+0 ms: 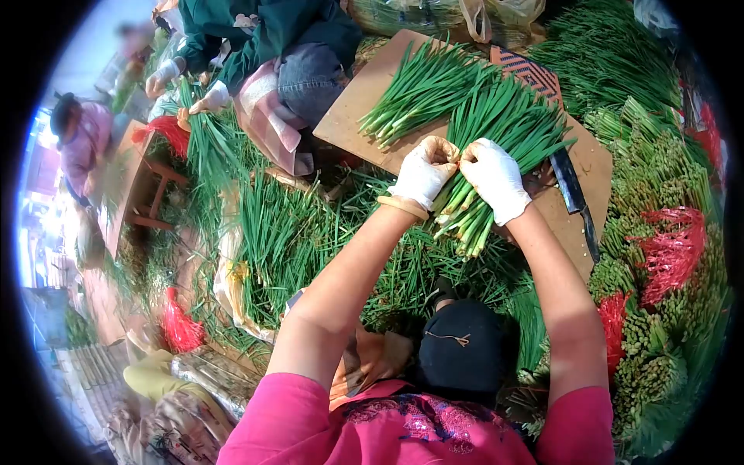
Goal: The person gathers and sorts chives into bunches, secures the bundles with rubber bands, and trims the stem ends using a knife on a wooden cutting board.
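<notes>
My left hand (425,172), in a white glove, is closed at the near part of a bunch of green stalks (496,116) on the wooden board (353,116). Beside it my right hand (494,177), also gloved, is pinched, fingertips almost meeting the left ones over a bit of red tie. The pale cut ends of the bunch stick out toward me below the hands. A second bunch (411,93) lies on the board to the left. To the right of my right hand rests a knife (572,190) with a dark handle.
Loose green stalks (287,232) cover the ground before me. Stacked bunches (651,325) with red ties (673,252) stand at the right. At the upper left a co-worker's gloved hands (209,99) hold stalks; another person (81,147) sits farther left near a wooden stool (159,190).
</notes>
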{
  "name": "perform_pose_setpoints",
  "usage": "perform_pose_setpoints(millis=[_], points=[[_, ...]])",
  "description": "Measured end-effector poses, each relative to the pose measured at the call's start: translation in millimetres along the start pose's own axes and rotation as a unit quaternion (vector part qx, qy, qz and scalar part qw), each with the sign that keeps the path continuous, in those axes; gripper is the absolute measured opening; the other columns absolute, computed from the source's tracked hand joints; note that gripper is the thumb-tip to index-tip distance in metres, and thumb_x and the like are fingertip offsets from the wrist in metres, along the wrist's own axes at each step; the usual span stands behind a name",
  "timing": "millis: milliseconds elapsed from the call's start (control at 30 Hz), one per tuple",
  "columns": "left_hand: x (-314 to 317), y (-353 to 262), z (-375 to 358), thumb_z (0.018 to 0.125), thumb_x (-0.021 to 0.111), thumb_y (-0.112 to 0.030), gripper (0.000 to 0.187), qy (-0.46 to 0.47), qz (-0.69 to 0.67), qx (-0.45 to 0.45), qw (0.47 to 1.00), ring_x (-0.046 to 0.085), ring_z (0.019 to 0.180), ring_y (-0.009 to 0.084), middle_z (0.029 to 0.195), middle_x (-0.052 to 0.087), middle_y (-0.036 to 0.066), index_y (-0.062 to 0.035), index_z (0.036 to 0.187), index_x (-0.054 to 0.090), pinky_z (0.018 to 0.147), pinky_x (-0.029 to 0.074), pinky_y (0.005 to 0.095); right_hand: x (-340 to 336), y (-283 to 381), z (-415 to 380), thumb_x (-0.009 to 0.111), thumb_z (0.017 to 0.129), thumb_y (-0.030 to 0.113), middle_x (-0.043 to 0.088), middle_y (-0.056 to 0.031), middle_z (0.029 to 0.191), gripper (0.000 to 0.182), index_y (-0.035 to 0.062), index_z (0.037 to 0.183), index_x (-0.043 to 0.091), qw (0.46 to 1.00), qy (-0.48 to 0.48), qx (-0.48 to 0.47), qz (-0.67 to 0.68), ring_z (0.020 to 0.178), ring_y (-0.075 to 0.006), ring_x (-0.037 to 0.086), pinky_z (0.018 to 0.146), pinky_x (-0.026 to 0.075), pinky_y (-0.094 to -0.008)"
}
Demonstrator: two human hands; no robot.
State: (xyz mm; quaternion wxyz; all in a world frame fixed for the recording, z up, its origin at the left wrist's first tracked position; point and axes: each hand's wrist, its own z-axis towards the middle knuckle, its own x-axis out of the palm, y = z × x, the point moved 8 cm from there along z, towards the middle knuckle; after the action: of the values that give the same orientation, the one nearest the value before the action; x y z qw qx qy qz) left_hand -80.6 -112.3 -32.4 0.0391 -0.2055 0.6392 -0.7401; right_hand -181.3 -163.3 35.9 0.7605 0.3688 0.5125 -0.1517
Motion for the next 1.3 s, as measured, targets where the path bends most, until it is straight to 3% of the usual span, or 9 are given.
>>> perform_pose_setpoints(millis=[400,500,600,667,767,900,1000,1133,1300], points=[[12.7,-20.5,-2.4,0.075,0.058,0.008,0.017,-0.022,0.215,0.052,0.975,0.054,0.071,0.0071,0.077,0.056,0.002,-0.0029,0.085,0.049,0.067,0.047,0.0222,-2.6,-2.8,-6.1,0.060,0.074,0.015,0.060,-0.0116,0.083,0.010,0.0051,0.075,0.060,1.000,-0.012,-0.012,0.020,0.080,-0.0310,0.059,0.070,0.049,-0.0398],[16.8,-23.1,-3.1,0.074,0.058,0.008,0.018,-0.024,0.210,0.055,0.976,0.054,0.070,0.0076,0.076,0.056,0.003,-0.0030,0.086,0.049,0.066,0.047,0.0224,-11.2,1.2,-14.9,0.059,0.077,0.011,0.059,-0.0120,0.085,0.008,0.0040,0.080,0.057,0.993,-0.077,-0.064,0.062,0.081,-0.0315,0.058,0.072,0.048,-0.0386],[20.8,-29.2,-5.7,0.074,0.058,0.007,0.018,-0.034,0.271,0.071,0.959,0.055,0.069,0.0083,0.077,0.057,0.003,-0.0028,0.086,0.049,0.065,0.047,0.0226,-17.0,-13.8,-16.2,0.058,0.080,0.007,0.058,-0.0108,0.087,0.006,0.0039,0.084,0.056,0.975,-0.132,-0.011,0.179,0.081,-0.0294,0.058,0.073,0.048,-0.0358],[22.8,-32.1,-6.0,0.074,0.058,0.007,0.018,-0.035,0.263,0.074,0.961,0.056,0.068,0.0090,0.078,0.059,0.004,-0.0028,0.087,0.048,0.065,0.047,0.0230,-24.2,-21.7,-13.2,0.060,0.079,0.007,0.059,-0.0094,0.086,0.006,0.0036,0.085,0.058,0.921,-0.176,-0.028,0.346,0.079,-0.0252,0.059,0.072,0.048,-0.0330],[24.0,-32.8,-6.3,0.075,0.058,0.007,0.018,-0.028,0.249,0.076,0.965,0.056,0.069,0.0090,0.079,0.059,0.004,-0.0028,0.087,0.048,0.066,0.047,0.0232,-63.7,-0.7,-12.6,0.065,0.076,0.015,0.060,-0.0077,0.081,0.009,0.0067,0.078,0.064,0.987,-0.119,-0.052,0.093,0.079,-0.0264,0.059,0.072,0.048,-0.0355],[26.1,-23.1,-4.9,0.076,0.057,0.008,0.018,-0.005,0.231,0.057,0.971,0.055,0.072,0.0087,0.080,0.058,0.003,-0.0031,0.085,0.048,0.069,0.047,0.0232,-34.2,6.1,-12.4,0.068,0.069,0.029,0.062,-0.0092,0.078,0.019,0.0096,0.071,0.066,0.992,0.094,-0.043,-0.069,0.079,-0.0283,0.061,0.072,0.048,-0.0402],[18.5,-7.2,1.0,0.077,0.057,0.010,0.019,0.003,0.162,0.047,0.986,0.055,0.078,0.0090,0.083,0.057,0.003,-0.0040,0.087,0.048,0.075,0.047,0.0232,-24.5,9.8,-12.1,0.064,0.072,0.023,0.061,-0.0117,0.072,0.016,0.0070,0.070,0.065,0.985,0.035,-0.089,-0.142,0.074,-0.0293,0.061,0.068,0.049,-0.0395],[11.0,-2.6,-2.3,0.077,0.059,0.011,0.023,0.016,-0.025,0.047,0.998,0.057,0.079,0.0114,0.085,0.059,0.004,-0.0042,0.090,0.049,0.074,0.048,0.0257,-25.0,14.4,-14.6,0.061,0.073,0.019,0.059,-0.0128,0.069,0.015,0.0055,0.067,0.063,0.988,-0.006,-0.133,-0.083,0.070,-0.0306,0.060,0.065,0.049,-0.0409],[8.7,-8.8,-0.4,0.074,0.060,0.012,0.030,0.020,0.030,0.025,0.999,0.056,0.081,0.0108,0.090,0.059,0.003,-0.0051,0.098,0.051,0.076,0.048,0.0246,-20.8,18.3,-13.1,0.060,0.074,0.017,0.058,-0.0128,0.068,0.014,0.0045,0.067,0.062,0.986,-0.013,-0.150,-0.075,0.069,-0.0312,0.059,0.064,0.049,-0.0416]])
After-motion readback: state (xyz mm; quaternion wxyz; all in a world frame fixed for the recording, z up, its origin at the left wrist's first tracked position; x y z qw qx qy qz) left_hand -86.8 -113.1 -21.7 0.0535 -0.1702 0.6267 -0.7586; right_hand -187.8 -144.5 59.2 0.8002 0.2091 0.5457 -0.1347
